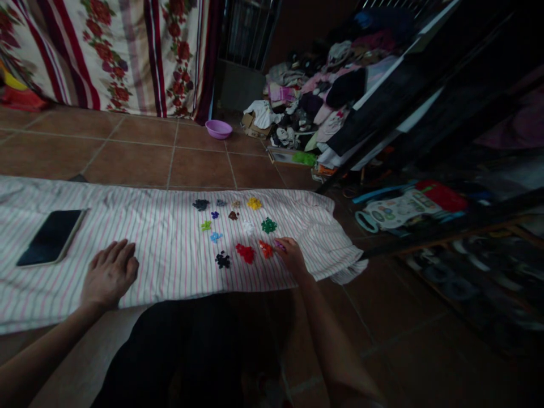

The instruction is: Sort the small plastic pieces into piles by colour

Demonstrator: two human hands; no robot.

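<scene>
My left hand (108, 271) rests palm down on the striped cloth (170, 272), its fingers loosely stretched out and nothing held. At the right, my right hand (292, 255) has its fingers drawn together at some small purple pieces (279, 245); how many it pinches is too small to make out. Close beside its fingertips sits a pile of orange pieces (266, 249). Further left come red pieces (245, 253) and black pieces (222, 260). Behind them lie green pieces (268, 225), white pieces (247, 226), light blue pieces (216, 237) and lime pieces (206, 225).
Along the far edge are dark grey pieces (201, 205) and yellow pieces (254, 203), with other small piles between. A phone (51, 238) lies left of my left hand. On the tiled floor stands a purple basin (219, 130); heaped clothes (314, 96) and a rack are at right.
</scene>
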